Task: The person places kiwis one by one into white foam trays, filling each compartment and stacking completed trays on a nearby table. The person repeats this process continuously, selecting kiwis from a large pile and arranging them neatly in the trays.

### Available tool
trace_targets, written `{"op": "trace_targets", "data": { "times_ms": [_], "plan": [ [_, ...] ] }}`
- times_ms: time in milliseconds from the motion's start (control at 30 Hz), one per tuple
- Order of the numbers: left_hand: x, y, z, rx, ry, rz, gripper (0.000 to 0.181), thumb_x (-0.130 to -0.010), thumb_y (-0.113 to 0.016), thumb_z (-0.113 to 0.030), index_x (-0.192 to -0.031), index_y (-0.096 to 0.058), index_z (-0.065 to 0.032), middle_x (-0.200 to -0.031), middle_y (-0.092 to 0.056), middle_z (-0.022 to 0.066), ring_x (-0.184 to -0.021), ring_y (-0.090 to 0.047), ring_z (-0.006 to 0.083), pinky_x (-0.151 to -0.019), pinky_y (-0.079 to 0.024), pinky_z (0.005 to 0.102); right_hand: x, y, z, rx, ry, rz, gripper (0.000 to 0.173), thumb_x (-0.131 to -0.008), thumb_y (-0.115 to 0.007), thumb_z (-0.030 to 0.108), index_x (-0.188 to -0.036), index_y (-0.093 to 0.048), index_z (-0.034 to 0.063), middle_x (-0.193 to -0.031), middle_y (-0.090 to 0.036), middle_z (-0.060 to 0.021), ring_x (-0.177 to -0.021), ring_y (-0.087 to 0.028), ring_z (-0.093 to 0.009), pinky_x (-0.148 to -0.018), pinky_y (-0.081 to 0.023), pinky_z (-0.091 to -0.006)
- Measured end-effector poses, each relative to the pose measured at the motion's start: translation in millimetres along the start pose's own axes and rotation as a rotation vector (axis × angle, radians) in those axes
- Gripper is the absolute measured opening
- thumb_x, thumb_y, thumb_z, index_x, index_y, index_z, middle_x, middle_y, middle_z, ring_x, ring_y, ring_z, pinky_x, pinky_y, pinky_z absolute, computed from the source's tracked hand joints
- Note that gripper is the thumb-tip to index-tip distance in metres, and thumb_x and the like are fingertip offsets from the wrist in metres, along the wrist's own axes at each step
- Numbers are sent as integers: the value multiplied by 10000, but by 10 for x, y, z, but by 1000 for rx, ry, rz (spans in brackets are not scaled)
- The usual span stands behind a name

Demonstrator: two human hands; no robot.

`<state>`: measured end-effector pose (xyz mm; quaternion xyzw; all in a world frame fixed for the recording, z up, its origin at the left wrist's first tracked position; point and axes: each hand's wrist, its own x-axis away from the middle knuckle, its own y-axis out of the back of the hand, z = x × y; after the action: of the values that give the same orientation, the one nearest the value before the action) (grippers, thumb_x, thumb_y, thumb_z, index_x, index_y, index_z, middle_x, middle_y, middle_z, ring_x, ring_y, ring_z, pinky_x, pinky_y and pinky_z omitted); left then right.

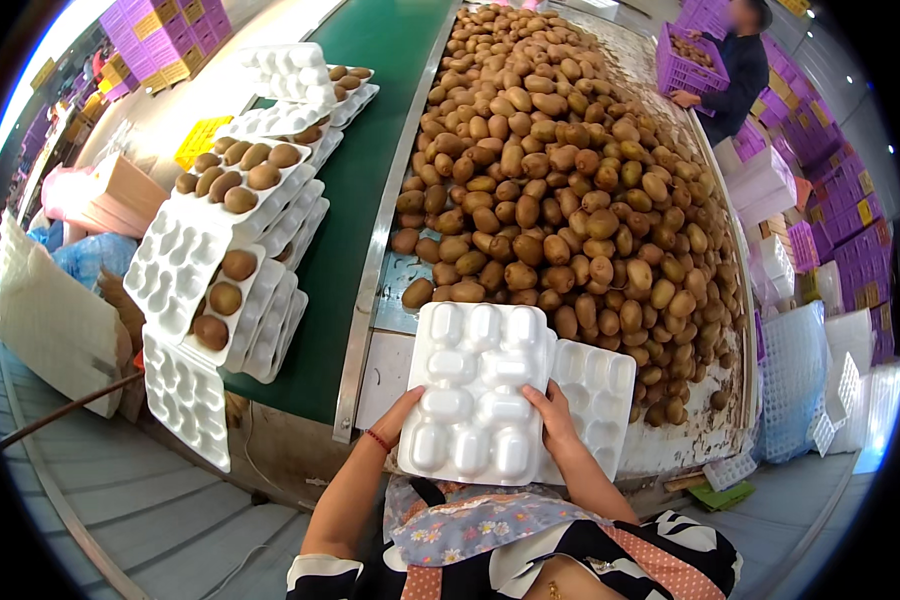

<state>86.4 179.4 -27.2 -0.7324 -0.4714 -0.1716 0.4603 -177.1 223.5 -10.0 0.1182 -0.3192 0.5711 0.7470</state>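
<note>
Between my two hands is a white moulded plastic fruit tray, its rounded cups bulging toward me. My left hand grips its left edge and my right hand its right edge, thumbs on top and the other fingers hidden beneath. Another white tray, hollows facing up, lies partly covered behind it at the right. Just beyond the held tray spreads a large heap of brown kiwifruit. To the left, stacked white trays stand by the belt, some with kiwifruit in their cups.
A green conveyor belt with a metal side rail runs along the left of the heap. At the far right a person holds a purple crate of kiwifruit. Purple crates are stacked behind. A wooden pole juts in at left.
</note>
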Motion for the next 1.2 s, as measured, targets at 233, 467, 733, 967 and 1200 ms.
{"op": "trace_targets", "data": {
  "times_ms": [233, 467, 733, 967, 1200],
  "plan": [
    [-86, 125, 134, -40, 28, 4, 502, -883, -423, -376, -1223, -491, -14, -1132, -580, 88, -1005, -574, 183, -884, -461, 314, 35, 40, -175, -135, 53, 68, 742, -751, -671, 223, -1338, -272, 6, -1239, -447, -153, -1123, -460, -256, -927, -409, -374],
    [-66, 47, 110, -81, -17, -7, 535, -901, -448, -392, -1275, -444, -9, -1197, -544, 103, -1070, -537, 194, -929, -428, 325, 36, 78, -204, -189, 54, 117, 742, -727, -629, 233, -1347, -274, 36, -1215, -464, -137, -1084, -489, -244, -884, -442, -361],
    [6, 44, 194, -14, -168, 21, 569, -891, -480, -403, -1297, -417, -9, -1222, -524, 99, -1093, -520, 189, -948, -411, 329, 105, -40, 49, -148, 108, 159, 781, -671, -651, 280, -1329, -312, 30, -1163, -502, -142, -1029, -526, -246, -837, -469, -358],
    [184, -100, 229, 19, -460, -93, 691, -831, -584, -363, -1313, -309, 49, -1246, -462, 157, -1126, -463, 216, -947, -388, 319, 141, -123, 202, -66, 90, 186, 827, -633, -661, 358, -1317, -334, 28, -1169, -507, -152, -1024, -541, -252, -829, -479, -364],
    [419, -124, 234, -75, -546, -324, 638, -820, -600, -340, -1237, -362, 79, -1177, -500, 177, -1058, -503, 204, -901, -418, 320, 118, -312, 370, -23, 62, 326, 844, -629, -666, 377, -1320, -331, 28, -1170, -508, -146, -1028, -543, -251, -833, -479, -365]
  ]
}}
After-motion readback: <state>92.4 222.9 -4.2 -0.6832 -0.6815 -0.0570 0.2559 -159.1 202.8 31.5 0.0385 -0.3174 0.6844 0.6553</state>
